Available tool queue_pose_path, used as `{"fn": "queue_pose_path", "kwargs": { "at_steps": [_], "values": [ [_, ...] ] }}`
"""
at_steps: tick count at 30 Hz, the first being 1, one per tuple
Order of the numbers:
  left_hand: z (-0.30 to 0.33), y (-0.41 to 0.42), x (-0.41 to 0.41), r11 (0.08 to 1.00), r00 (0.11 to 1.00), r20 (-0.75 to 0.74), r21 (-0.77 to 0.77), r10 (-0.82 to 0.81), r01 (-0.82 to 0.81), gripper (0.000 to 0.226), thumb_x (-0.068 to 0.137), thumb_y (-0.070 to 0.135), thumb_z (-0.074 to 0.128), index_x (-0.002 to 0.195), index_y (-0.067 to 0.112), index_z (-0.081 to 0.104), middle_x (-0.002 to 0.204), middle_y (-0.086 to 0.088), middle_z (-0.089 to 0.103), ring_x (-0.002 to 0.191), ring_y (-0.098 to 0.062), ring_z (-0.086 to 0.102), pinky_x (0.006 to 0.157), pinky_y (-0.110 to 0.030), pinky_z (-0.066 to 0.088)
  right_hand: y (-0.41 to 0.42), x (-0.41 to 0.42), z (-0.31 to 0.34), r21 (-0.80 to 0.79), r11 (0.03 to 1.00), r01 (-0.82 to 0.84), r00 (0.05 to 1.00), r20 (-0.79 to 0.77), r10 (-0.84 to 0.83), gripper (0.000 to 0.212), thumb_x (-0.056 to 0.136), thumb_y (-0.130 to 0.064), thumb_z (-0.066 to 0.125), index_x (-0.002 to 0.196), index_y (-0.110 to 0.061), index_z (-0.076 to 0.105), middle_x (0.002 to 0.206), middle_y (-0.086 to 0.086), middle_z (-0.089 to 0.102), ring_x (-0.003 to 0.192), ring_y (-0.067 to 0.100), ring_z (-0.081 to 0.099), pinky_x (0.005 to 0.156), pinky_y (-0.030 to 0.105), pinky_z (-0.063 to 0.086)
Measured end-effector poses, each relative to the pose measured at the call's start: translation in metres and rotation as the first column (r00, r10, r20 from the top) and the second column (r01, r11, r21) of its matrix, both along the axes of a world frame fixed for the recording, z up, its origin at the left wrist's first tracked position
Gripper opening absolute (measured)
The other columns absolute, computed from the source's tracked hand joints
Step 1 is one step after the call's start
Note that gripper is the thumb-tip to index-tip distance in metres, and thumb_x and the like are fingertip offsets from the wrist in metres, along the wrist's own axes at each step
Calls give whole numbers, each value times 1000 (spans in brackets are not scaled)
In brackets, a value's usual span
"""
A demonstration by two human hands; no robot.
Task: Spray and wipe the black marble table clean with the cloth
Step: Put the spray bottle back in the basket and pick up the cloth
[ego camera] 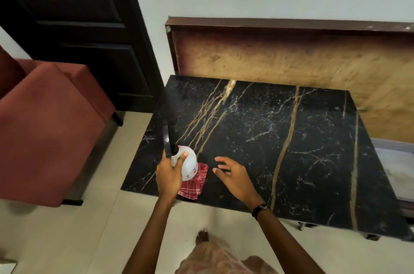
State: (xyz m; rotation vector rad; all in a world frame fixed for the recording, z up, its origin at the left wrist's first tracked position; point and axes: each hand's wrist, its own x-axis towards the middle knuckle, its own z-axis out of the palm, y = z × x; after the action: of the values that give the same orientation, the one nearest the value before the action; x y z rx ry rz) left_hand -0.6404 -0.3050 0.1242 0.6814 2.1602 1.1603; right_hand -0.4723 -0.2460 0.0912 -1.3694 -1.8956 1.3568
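On the black tabletop (257, 139), beside a red chair (44, 128), the left hand (169, 175) grips a white spray bottle (189, 165) tilted over the red cloth (195, 185), the right hand's (233, 177) fingers (220, 159) spread open nearby.

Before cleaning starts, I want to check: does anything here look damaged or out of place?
Nothing is spilled on the table. One oddity: a worn wooden board leans on its edge against the wall behind it.

**A room in a home**

The black marble table (280, 139) stands on pale floor tiles (67, 240). Left of the table are a red upholstered armchair (44, 121) and a dark panelled door (78, 27); behind it, a wooden board (291, 58) leans against the wall.
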Motion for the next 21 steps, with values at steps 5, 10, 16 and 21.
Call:
{"fn": "queue_pose_path", "kwargs": {
  "at_steps": [5,10,16,21],
  "values": [
    [26,23,76,994,991,102,77,-84,76,52,84,36,63,128,10,53,126,-14,61,111,-31,60,91,-44,53,5,48,37,58,997,55,997,-57,-51,71,78,-38,74,140,-25,42,143,-5,45,125,7,44,101,29,41],
    [47,39,180,979,982,7,80,-190,189,43,84,42,62,118,15,58,116,-9,67,107,-28,62,92,-44,50,0,127,54,164,986,37,999,-15,-35,85,74,-35,78,144,-26,31,148,-7,36,133,9,36,111,29,34],
    [70,55,272,952,953,-100,81,-287,295,45,86,47,58,123,21,55,119,-5,66,109,-26,62,92,-39,47,2,197,51,353,924,149,984,37,-173,85,77,-24,77,147,-15,28,153,1,32,141,14,28,115,38,31],
    [79,74,324,900,875,-258,38,-410,433,48,89,50,50,128,22,50,118,-3,66,109,-25,62,91,-38,46,18,242,48,408,882,236,947,107,-303,80,83,-32,68,148,-18,24,154,-2,26,141,14,26,110,41,37]
  ]
}}
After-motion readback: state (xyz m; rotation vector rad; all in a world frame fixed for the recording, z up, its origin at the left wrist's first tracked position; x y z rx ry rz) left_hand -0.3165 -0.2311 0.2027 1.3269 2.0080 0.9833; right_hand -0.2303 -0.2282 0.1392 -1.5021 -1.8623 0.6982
